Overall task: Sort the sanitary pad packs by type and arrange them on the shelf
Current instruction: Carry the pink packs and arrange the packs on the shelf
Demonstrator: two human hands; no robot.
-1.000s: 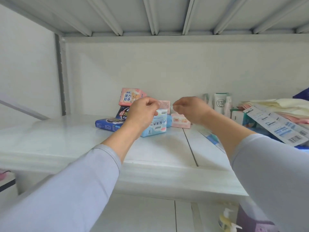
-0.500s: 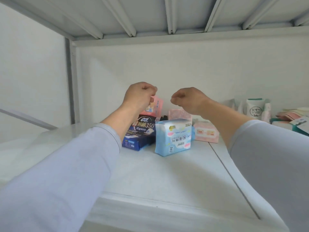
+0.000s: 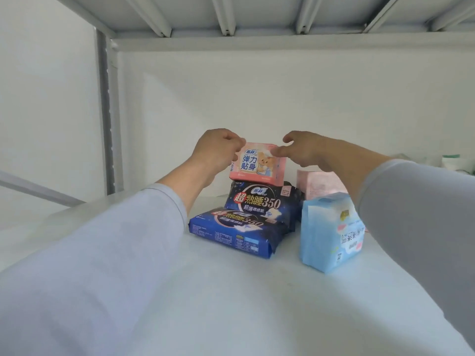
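A small pink pad pack (image 3: 257, 163) sits on top of an upright dark blue pack (image 3: 262, 204) at the back of the white shelf (image 3: 231, 291). My left hand (image 3: 217, 150) pinches the pink pack's upper left corner. My right hand (image 3: 305, 150) touches its upper right edge with thumb and curled fingers. A second dark blue pack (image 3: 237, 231) lies flat in front. A light blue pack (image 3: 331, 233) stands upright to the right, partly behind my right sleeve. Behind it is a pale pink pack (image 3: 318, 185).
A grey shelf upright (image 3: 106, 111) stands at the back left. A ribbed metal shelf underside (image 3: 257, 16) is overhead. White bottles (image 3: 452, 163) show at the far right behind my right arm. The white back wall is close behind the packs.
The view has come closer and turned left. Both hands left the light blue pack and rose to the pink pack on the dark blue one, now taking it at both upper corners.
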